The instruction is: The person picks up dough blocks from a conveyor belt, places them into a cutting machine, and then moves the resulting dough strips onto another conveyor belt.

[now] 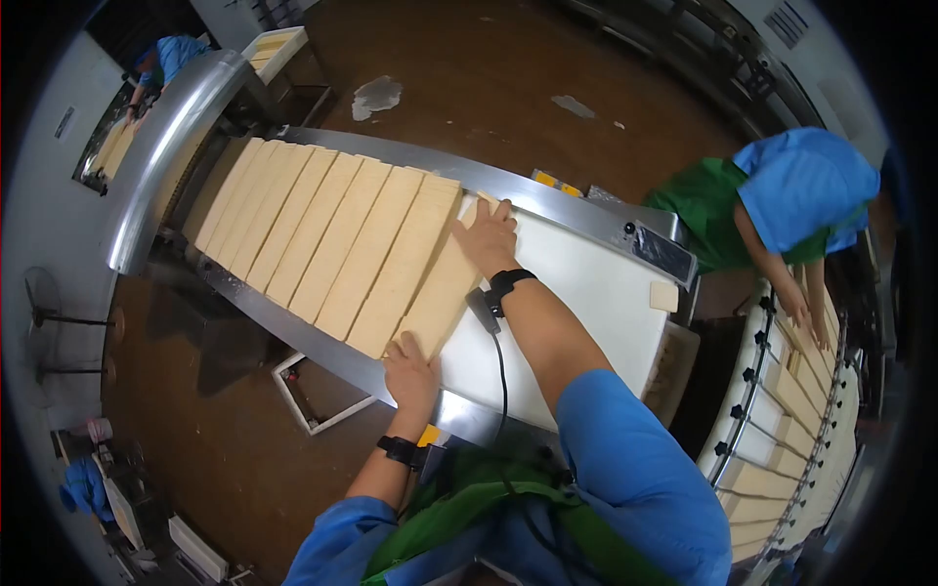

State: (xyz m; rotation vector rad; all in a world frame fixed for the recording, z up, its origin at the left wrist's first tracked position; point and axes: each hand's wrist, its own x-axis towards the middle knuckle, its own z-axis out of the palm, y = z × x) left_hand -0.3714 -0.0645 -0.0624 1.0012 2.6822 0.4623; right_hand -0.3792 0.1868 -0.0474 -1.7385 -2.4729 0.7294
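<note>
On the conveyor lies a row of long, pale yellow slabs (pixel 327 234), side by side across the belt. My hands are at opposite ends of the last slab (pixel 445 298), which sits at a slight angle beside the row. My right hand (pixel 489 239) grips its far end, fingers bent over the edge. At the near end, my left hand (pixel 410 376) presses with its fingertips against the slab. Its thumb side is partly hidden. The exact material of the slabs cannot be told. Both wrists wear black bands, and a cable hangs from the right one.
White belt (pixel 547 303) shows right of the slabs, with a small pale square piece (pixel 663 296) on it. Metal rails edge the conveyor; a curved metal hood (pixel 176 156) covers its left end. A co-worker (pixel 801 195) bends over another rack of slabs (pixel 782 430) at right.
</note>
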